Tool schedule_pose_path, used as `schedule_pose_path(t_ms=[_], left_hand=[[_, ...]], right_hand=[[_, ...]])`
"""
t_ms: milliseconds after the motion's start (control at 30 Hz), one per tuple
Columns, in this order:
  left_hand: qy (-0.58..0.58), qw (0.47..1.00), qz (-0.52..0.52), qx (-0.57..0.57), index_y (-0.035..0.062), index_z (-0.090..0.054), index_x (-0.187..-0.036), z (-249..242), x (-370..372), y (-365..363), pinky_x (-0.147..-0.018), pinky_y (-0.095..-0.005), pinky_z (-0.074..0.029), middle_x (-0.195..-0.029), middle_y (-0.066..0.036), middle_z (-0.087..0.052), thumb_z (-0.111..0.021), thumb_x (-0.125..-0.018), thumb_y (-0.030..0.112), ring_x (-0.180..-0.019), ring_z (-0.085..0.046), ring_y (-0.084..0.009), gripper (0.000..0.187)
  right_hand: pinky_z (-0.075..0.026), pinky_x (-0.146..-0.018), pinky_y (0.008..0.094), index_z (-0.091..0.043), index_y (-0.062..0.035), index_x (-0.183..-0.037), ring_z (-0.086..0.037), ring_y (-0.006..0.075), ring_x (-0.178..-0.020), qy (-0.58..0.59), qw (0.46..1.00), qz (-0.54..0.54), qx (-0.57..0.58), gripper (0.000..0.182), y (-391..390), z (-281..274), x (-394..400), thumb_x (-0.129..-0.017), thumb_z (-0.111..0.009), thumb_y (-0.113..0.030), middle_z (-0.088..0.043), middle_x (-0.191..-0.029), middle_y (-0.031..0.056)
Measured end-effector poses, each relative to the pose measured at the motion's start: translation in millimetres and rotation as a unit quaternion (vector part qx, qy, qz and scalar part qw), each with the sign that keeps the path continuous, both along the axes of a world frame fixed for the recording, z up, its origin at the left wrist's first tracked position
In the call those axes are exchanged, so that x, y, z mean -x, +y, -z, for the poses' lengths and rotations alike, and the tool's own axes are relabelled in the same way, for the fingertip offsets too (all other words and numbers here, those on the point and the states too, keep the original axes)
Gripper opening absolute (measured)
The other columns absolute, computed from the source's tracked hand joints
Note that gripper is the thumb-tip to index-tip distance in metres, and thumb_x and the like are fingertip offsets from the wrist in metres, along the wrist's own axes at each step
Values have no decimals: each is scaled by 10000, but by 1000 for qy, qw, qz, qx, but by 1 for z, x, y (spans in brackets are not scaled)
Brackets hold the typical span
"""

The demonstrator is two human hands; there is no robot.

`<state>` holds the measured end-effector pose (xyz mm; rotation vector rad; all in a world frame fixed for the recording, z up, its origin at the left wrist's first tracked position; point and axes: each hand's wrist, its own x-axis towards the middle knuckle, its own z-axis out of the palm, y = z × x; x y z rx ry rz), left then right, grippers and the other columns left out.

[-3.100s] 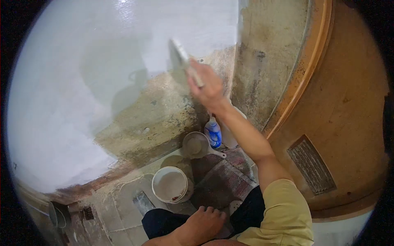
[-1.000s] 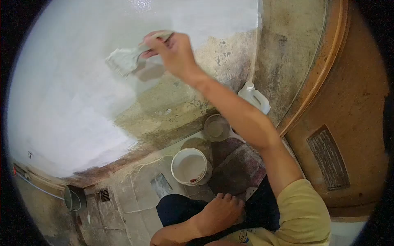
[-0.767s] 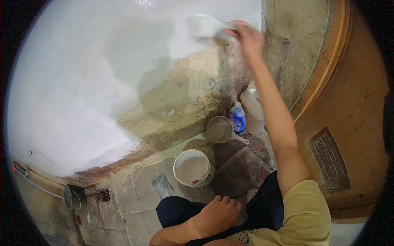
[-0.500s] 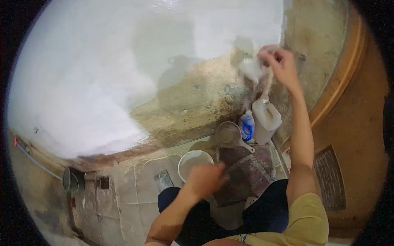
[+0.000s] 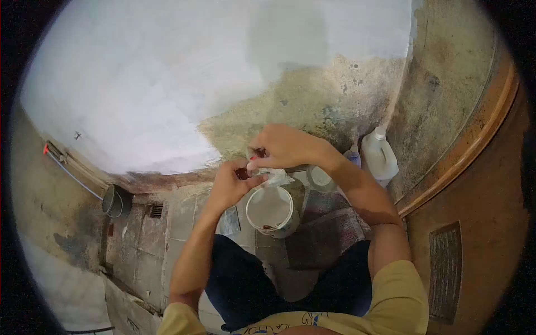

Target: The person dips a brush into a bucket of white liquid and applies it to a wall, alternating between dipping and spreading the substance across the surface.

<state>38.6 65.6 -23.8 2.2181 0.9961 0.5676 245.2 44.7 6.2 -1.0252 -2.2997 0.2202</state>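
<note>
A flat paintbrush with white-coated bristles (image 5: 277, 177) is grasped by the right hand (image 5: 287, 146) at the far rim of a round white plastic bucket (image 5: 288, 225); its handle is mostly hidden. The left hand's (image 5: 228, 188) fingers are curled close against it, but whether it is gripped by them cannot be told. White coating could be dripped onto the grey floor tiles (image 5: 184, 212) if the bristles are overloaded, and a translucent plastic jug (image 5: 379, 157) could be knocked by a careless right-arm swing.
</note>
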Motion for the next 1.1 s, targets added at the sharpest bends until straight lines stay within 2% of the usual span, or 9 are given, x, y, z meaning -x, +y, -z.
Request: schedule_pose_path(t_ms=[167,233,300,433,533,567,767,833,1100], left_hand=[[14,992,121,-34,-19,-653,-856,11,-5,27,-642,-333,-488,-759,-80,-680,-804,-765,135,-668,-592,-142,234],[33,987,152,-52,-14,-654,-865,18,-4,32,-657,-346,-501,-776,-107,-694,-806,-761,153,-674,-616,-159,248],[147,981,106,-68,2,-655,-808,27,-1,33,-639,-377,-489,-711,-173,-642,-769,-760,214,-640,-604,-312,246],[229,967,107,-39,8,-689,-820,84,13,53,-656,-401,-500,-748,-194,-664,-748,-754,204,-681,-644,-335,215],[226,945,236,-15,28,-737,-841,118,16,64,-699,-426,-528,-793,-222,-680,-705,-763,199,-753,-679,-366,191],[227,944,238,-10,28,-737,-841,137,19,66,-699,-426,-528,-793,-222,-680,-705,-763,199,-753,-679,-366,191],[255,925,277,-47,17,-726,-815,228,-3,73,-727,-448,-540,-813,-220,-688,-707,-698,295,-784,-677,-390,303],[310,909,263,-91,4,-718,-784,267,-14,83,-738,-459,-539,-810,-228,-684,-681,-694,272,-780,-674,-398,285],[290,931,220,-37,-3,-709,-801,306,-25,88,-769,-471,-537,-833,-255,-678,-681,-668,256,-800,-663,-422,292]], right_hand=[[-470,-597,386,-660,-12,-773,-600,307,-610,7,995,-61,73,316,7,13,7,-742,-730,-319,-628,-657,139],[-470,-601,398,-660,-13,-777,-605,307,-627,-8,999,-36,24,326,5,13,-2,-757,-730,-331,-637,-690,151],[-471,-607,406,-652,-7,-774,-606,315,-640,-14,1000,19,-14,356,18,22,-10,-780,-728,-355,-636,-707,160],[-466,-627,406,-635,4,-785,-594,327,-659,-22,993,54,-102,410,27,36,-34,-823,-700,-399,-616,-701,180],[-451,-628,417,-624,8,-787,-570,347,-649,-52,990,113,-71,416,24,47,-52,-834,-691,-401,-605,-708,187],[-451,-628,417,-624,8,-787,-570,347,-649,-51,990,114,-67,416,25,50,-58,-834,-691,-401,-605,-708,187],[-436,-634,434,-621,9,-803,-549,375,-668,-80,973,171,-136,402,28,68,-101,-835,-689,-386,-588,-713,200],[-433,-640,447,-624,12,-800,-556,390,-697,-81,974,212,-21,396,24,69,-108,-823,-696,-377,-599,-730,204],[-431,-630,470,-634,14,-781,-569,404,-686,-114,968,224,6,361,31,80,-117,-815,-694,-340,-614,-727,211]])
